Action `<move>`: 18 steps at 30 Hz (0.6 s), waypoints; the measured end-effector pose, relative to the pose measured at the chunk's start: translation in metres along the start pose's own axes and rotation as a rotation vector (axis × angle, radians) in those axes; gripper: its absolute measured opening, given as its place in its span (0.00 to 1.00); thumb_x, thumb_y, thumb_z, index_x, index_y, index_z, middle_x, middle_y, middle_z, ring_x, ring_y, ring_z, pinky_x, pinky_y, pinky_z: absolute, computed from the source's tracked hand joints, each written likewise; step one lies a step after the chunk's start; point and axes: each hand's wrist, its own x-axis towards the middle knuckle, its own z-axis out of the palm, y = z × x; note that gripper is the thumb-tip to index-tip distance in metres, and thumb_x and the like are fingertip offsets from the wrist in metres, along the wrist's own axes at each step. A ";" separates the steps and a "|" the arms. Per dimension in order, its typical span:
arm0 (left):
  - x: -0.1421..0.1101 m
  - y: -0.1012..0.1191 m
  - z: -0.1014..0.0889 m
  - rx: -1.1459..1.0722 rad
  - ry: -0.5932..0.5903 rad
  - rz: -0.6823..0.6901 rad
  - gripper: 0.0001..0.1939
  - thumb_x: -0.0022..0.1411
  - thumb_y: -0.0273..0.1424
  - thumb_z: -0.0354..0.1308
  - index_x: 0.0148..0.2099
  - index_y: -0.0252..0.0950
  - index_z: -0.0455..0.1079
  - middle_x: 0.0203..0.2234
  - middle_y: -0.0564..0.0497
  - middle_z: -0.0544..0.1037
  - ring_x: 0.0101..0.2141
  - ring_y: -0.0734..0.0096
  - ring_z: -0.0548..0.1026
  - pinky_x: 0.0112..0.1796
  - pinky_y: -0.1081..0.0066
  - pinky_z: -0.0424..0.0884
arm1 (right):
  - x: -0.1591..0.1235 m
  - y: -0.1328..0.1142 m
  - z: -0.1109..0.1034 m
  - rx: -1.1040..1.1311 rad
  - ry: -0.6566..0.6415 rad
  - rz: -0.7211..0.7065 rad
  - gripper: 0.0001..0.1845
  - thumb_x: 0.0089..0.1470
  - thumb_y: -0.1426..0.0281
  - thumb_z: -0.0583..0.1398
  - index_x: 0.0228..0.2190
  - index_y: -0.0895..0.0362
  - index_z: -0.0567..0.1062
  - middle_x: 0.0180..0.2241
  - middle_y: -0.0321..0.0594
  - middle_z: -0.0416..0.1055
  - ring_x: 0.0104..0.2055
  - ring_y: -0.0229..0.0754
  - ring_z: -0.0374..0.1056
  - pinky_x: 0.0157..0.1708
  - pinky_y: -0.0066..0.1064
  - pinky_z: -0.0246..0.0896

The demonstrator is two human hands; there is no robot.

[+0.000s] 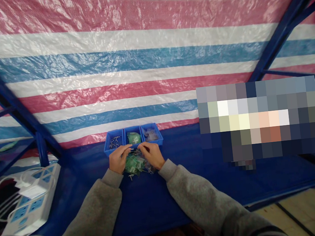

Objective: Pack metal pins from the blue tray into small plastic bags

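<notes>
My left hand (119, 159) is closed in a pinch, its fingertips pointing right above a small pile. Facing it, my right hand (153, 156) is also pinched, close to the left fingertips. Anything between the fingers is too small to make out. Under and between the hands lies a pile of green plastic pieces (134, 164), mixed with clear plastic bits and small metal pins (131, 177). Just behind the hands stand three joined blue bins (110, 151). Metal pins (115, 141) are in the left bin, green pieces (134, 137) in the middle one, clear plastic pieces (150, 134) in the right.
The bins stand on a blue tabletop (147, 209) before a striped plastic sheet (128, 57). At left lies a white power strip (40, 205) with tangled cables. Blue frame posts (6, 96) rise on both sides. A pixelated patch covers the right side.
</notes>
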 end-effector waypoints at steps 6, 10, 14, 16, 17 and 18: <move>-0.002 0.000 0.002 -0.066 0.009 -0.115 0.14 0.61 0.36 0.53 0.46 0.35 0.69 0.19 0.56 0.74 0.18 0.78 0.69 0.25 0.78 0.68 | -0.001 -0.003 0.000 0.043 -0.089 -0.091 0.14 0.56 0.62 0.54 0.32 0.57 0.76 0.24 0.36 0.70 0.25 0.35 0.63 0.28 0.25 0.56; -0.001 0.004 0.000 -0.127 -0.014 -0.130 0.14 0.61 0.35 0.53 0.47 0.36 0.68 0.17 0.58 0.71 0.16 0.80 0.67 0.23 0.79 0.66 | -0.002 -0.002 0.003 0.052 -0.094 -0.097 0.13 0.55 0.61 0.56 0.33 0.57 0.75 0.22 0.35 0.68 0.23 0.35 0.62 0.27 0.25 0.55; -0.001 0.007 0.000 -0.194 -0.070 -0.153 0.14 0.60 0.35 0.53 0.47 0.35 0.68 0.15 0.59 0.70 0.15 0.80 0.66 0.21 0.79 0.65 | -0.002 0.000 0.005 0.069 -0.099 -0.110 0.13 0.56 0.62 0.56 0.33 0.57 0.74 0.21 0.33 0.66 0.22 0.34 0.60 0.26 0.24 0.54; -0.001 0.007 0.000 -0.220 -0.077 -0.165 0.14 0.60 0.35 0.53 0.47 0.35 0.68 0.15 0.59 0.70 0.14 0.80 0.66 0.20 0.80 0.65 | -0.002 0.000 0.005 0.074 -0.113 -0.117 0.12 0.56 0.62 0.55 0.31 0.57 0.74 0.20 0.33 0.65 0.22 0.34 0.59 0.26 0.24 0.53; -0.002 0.007 0.001 -0.232 -0.074 -0.171 0.14 0.60 0.35 0.53 0.47 0.35 0.68 0.15 0.59 0.70 0.14 0.80 0.66 0.21 0.79 0.65 | -0.002 0.000 0.005 0.073 -0.109 -0.114 0.12 0.56 0.63 0.55 0.30 0.57 0.73 0.20 0.32 0.64 0.22 0.34 0.59 0.26 0.24 0.53; -0.002 0.006 0.001 -0.242 -0.066 -0.179 0.14 0.59 0.35 0.54 0.47 0.35 0.68 0.15 0.58 0.71 0.15 0.80 0.66 0.21 0.79 0.66 | -0.002 0.000 0.005 0.070 -0.097 -0.105 0.12 0.57 0.63 0.54 0.30 0.57 0.73 0.20 0.32 0.64 0.22 0.34 0.59 0.25 0.24 0.52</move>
